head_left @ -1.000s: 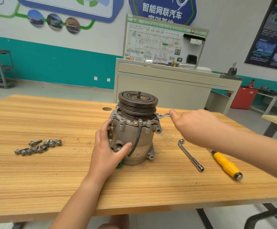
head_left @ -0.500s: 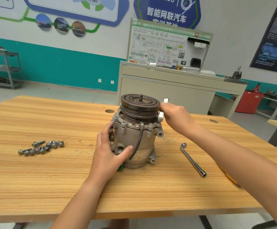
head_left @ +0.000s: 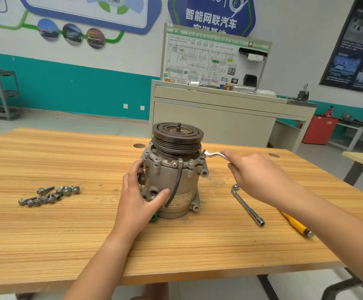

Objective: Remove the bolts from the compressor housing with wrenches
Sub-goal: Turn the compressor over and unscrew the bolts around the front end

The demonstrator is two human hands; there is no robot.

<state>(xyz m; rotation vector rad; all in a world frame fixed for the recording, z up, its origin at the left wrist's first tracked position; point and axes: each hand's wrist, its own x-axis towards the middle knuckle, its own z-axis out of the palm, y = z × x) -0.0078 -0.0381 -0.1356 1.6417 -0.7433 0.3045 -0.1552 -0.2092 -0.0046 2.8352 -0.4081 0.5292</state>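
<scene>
A workshop with a teal-banded wall lies behind a striped wooden counter [head_left: 68, 245]. Near the counter's middle the compressor housing [head_left: 169, 182] stands upright, its long axis vertical, with the dark grooved pulley [head_left: 177, 135] on top and the shaft stub pointing straight up. A black cable [head_left: 176, 187] runs down its near face. At 8 o'clock of the housing the left hand [head_left: 139, 200] grasps it, fingers curled round the left flank and thumb pressed on the front. At 2 o'clock an offset wrench [head_left: 216, 154] has its head at the upper flange rim, and its shaft runs out roughly level to the right; the right hand [head_left: 256, 176] is clenched round its outer end. Whether the head sits on a bolt I cannot tell. At 4 o'clock an L-shaped socket wrench [head_left: 246, 204] lies flat, pointing far-left to near-right. Beyond it a yellow-handled screwdriver [head_left: 295, 224] is partly hidden by the right forearm. Well apart at 9 o'clock lies a pile of loose bolts [head_left: 48, 195].
</scene>
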